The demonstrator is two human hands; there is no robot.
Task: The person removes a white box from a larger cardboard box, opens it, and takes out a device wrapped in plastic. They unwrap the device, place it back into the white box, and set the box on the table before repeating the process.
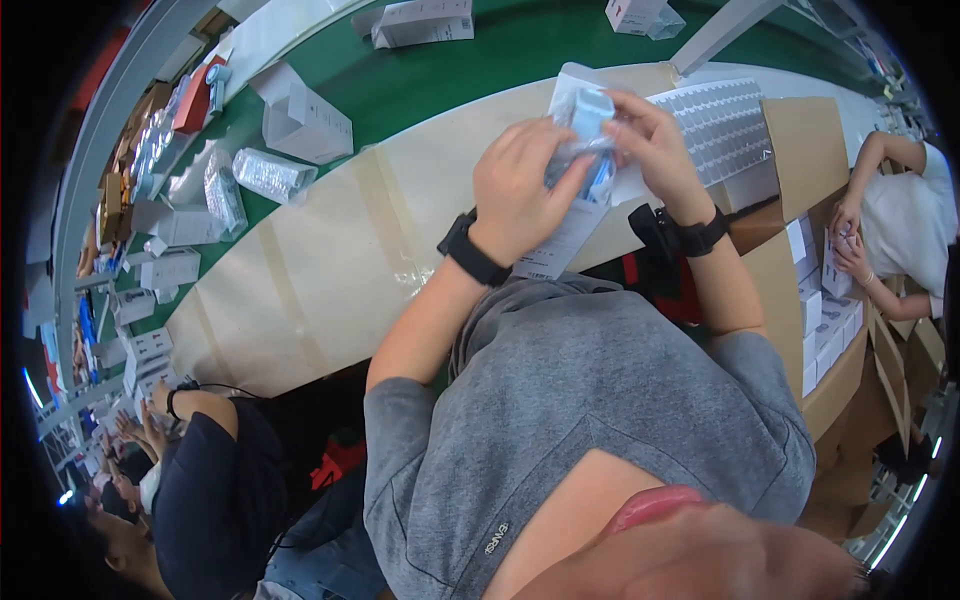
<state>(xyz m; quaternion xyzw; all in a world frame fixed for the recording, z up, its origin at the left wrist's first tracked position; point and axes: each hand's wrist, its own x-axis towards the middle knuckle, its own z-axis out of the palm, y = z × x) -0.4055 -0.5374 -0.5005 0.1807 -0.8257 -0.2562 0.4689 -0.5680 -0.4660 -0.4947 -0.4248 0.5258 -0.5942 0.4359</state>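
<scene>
Both hands are together over the pale worktable's far edge, around a light blue object (592, 112) in clear plastic wrap. What kind of object it is cannot be made out. My left hand (515, 190) has its fingers and thumb closed on the wrap from the left. On the other side, my right hand (655, 150) pinches the wrapped object between thumb and fingers. Beneath them is a white box (560, 240) with an upright flap behind the wrapped object. My hands hide part of both the box and the wrap.
Beyond the worktable (320, 260) runs a green belt (420, 85) with white boxes (305, 125) and bubble-wrapped parcels (272, 175). A label sheet (715, 125) lies right, near a cardboard carton (805, 150) of small white boxes. Co-workers are at both sides.
</scene>
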